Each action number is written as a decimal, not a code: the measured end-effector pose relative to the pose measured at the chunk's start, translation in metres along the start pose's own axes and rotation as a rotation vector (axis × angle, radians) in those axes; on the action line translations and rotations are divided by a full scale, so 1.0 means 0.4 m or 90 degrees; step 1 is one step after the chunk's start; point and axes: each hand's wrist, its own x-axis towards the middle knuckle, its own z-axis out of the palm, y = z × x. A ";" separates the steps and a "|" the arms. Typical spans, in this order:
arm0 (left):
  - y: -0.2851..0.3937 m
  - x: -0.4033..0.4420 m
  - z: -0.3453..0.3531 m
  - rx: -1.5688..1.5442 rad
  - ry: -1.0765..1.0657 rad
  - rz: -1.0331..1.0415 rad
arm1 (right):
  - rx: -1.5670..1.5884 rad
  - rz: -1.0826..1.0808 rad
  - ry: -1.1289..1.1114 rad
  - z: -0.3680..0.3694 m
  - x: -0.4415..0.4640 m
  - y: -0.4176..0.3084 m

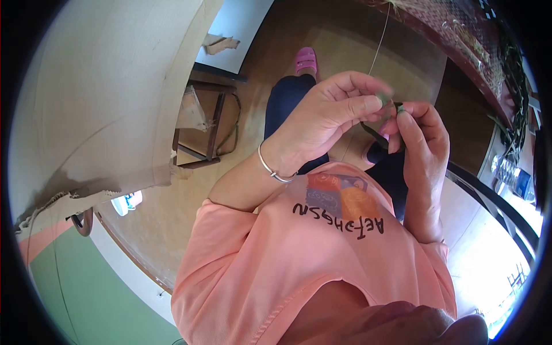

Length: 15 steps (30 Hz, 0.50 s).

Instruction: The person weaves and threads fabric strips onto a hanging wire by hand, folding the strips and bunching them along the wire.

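Observation:
My left hand [330, 112], with a silver bangle at the wrist, is raised in front of my chest. Its thumb and fingers are pinched on a thin dark green strip [375, 135], and the fingertips are slightly blurred. Close beside it, my right hand [424, 129] pinches the same narrow strip between thumb and bent fingers. Small green bits show at the tips of both hands. Part of the strip hangs below the fingers; the rest is hidden by them. A pale thin strand [380, 43] runs down from the table edge toward my left hand.
A reddish table [425, 20] with loose fibres is at the upper right, with dark green strands [514, 86] along its side. A clear plastic bottle [512, 175] lies near a black curved rail [489, 198]. At left are a dark-framed stool [217, 123] and a large pale panel [103, 103].

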 end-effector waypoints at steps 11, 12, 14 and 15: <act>-0.041 -0.082 0.066 0.083 0.076 0.049 | -0.257 -0.152 0.069 0.007 -0.070 0.027; -0.042 -0.084 0.068 0.108 0.104 0.059 | -0.318 -0.188 0.079 0.008 -0.071 0.028; -0.040 -0.087 0.065 0.095 0.106 0.057 | -0.339 -0.206 0.080 0.014 -0.069 0.027; -0.039 -0.089 0.063 0.084 0.107 0.056 | -0.359 -0.225 0.080 0.019 -0.069 0.026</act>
